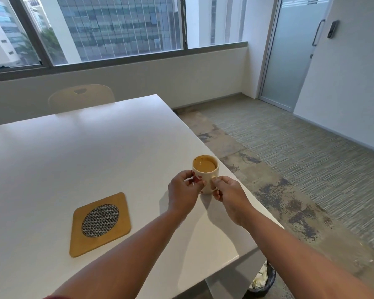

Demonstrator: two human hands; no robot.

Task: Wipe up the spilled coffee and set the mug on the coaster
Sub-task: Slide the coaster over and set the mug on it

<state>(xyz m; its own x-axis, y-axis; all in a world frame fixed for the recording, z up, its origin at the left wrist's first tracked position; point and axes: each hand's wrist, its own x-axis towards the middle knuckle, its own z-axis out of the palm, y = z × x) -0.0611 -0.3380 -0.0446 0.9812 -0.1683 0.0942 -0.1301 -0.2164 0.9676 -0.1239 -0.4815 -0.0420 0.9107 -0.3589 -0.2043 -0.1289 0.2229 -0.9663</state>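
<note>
A cream mug (206, 169) with red hearts, filled with milky coffee, stands upright near the right edge of the white table (78, 152). My left hand (183, 190) grips the mug's left side with curled fingers. My right hand (229, 197) holds its handle on the right, thumb on top. A square wooden coaster (99, 224) with a round woven centre lies flat to the mug's lower left, apart from both hands. I see no spilled coffee on the tabletop.
The table's right edge runs just past the mug, with carpeted floor beyond. A bin (263, 279) holding crumpled white paper sits on the floor under the table's near corner. A pale chair (81, 98) stands at the far side. A frosted glass door (294, 52) is at the right.
</note>
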